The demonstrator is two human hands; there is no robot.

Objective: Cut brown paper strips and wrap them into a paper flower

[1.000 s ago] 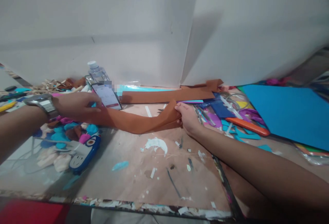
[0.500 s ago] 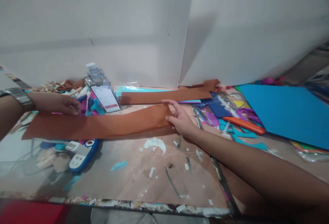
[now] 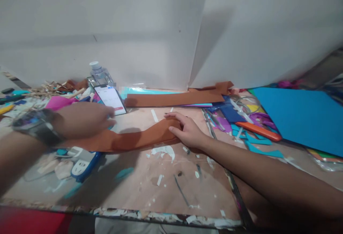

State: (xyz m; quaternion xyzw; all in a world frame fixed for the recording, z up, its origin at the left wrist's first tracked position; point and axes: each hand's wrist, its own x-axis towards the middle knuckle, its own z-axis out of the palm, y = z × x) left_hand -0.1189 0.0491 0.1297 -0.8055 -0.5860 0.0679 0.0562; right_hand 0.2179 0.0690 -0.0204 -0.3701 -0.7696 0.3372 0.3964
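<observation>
Holding: R hand, near end of brown strip, thumb on near face, fingers over top edge; grip narrow. L hand, blurred, over strip's L part; finger state can't be told. Wristwatch, metal band, on L wrist.

Main item: brown strip, 1 pc, bent along its length, front-ctr of table, R end raised in R hand, L part partly hidden by L hand & overlapping power socket (blue/wht).

Back row, L to R: clear bottle, wht cap, upright; phone, screen lit, tilted, just in front of bottle; 2nd brown strip, lying lengthwise near wht panels, partly over lt-blue sheet.

R side: orange tool, beside lg blue sheet; teal scraps & purple scrap nearby.

L side: pink pc behind L hand; pale lumps beside socket.

Tabletop: assorted paint marks & sm paper bits, ctr-front.
</observation>
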